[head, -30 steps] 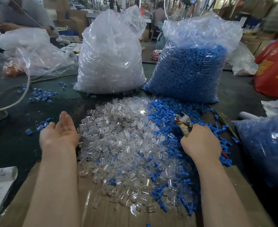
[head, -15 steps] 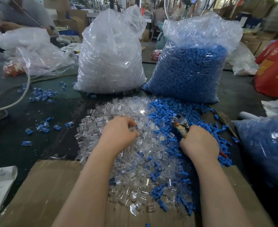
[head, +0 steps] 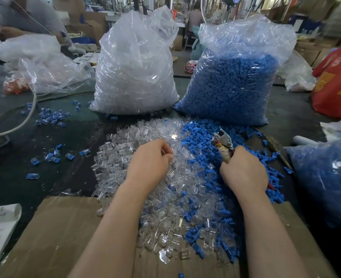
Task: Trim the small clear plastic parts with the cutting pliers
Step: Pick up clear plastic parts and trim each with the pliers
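On the dark table a big heap of small clear plastic parts lies at 12 o'clock from the person, whose left hand curls into it, while the right hand grips the cutting pliers at 2 o'clock.

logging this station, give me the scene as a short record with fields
left hand: left hand, fingers curled into the pile of clear parts; a held part cannot be seen
right hand: right hand grips the cutting pliers
pliers head: points away from the person, over the blue parts
behind pile: bag of clear parts, bag of blue parts
under forearms: cardboard
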`<action>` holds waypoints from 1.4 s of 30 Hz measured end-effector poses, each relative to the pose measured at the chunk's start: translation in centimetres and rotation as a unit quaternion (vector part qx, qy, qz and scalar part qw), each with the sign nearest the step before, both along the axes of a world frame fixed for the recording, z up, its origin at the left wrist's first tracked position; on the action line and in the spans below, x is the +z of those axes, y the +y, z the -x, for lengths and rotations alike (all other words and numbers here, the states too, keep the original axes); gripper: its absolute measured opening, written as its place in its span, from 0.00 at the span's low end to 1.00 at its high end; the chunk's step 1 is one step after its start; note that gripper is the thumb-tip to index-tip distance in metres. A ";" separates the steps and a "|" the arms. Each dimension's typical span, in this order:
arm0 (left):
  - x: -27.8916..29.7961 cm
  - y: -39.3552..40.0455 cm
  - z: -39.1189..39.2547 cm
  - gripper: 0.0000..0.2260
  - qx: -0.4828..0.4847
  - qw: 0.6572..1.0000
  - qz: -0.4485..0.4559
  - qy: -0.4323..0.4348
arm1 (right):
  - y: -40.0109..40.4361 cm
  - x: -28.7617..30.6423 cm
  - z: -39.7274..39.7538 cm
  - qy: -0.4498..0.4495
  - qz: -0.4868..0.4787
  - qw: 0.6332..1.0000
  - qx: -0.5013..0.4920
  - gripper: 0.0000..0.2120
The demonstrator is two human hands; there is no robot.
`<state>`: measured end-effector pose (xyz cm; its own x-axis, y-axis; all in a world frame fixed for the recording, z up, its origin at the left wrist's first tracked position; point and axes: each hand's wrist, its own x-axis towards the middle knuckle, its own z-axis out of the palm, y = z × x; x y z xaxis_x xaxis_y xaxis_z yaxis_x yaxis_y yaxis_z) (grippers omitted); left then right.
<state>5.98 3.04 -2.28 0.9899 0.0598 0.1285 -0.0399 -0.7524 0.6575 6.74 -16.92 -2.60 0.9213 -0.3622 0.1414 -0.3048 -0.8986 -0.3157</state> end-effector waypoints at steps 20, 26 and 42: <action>2.2 -0.7 0.3 0.13 -0.049 0.778 0.615 0.115 | 1.7 1.2 0.4 -0.220 -0.296 0.911 0.186 0.01; 2.0 -1.2 0.4 0.16 -0.052 0.796 0.598 0.076 | 2.8 2.2 1.3 -0.244 -0.401 0.848 0.247 0.08; 2.2 -2.0 0.8 0.09 -0.081 0.840 0.535 0.021 | 3.6 2.1 1.5 -0.232 -0.426 0.831 0.272 0.08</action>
<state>5.18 1.02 -0.06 0.9985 -0.0174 0.0522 -0.0451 0.2844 0.9576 5.25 -13.31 -0.46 0.8991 -0.0607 0.4336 0.4064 -0.2525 -0.8781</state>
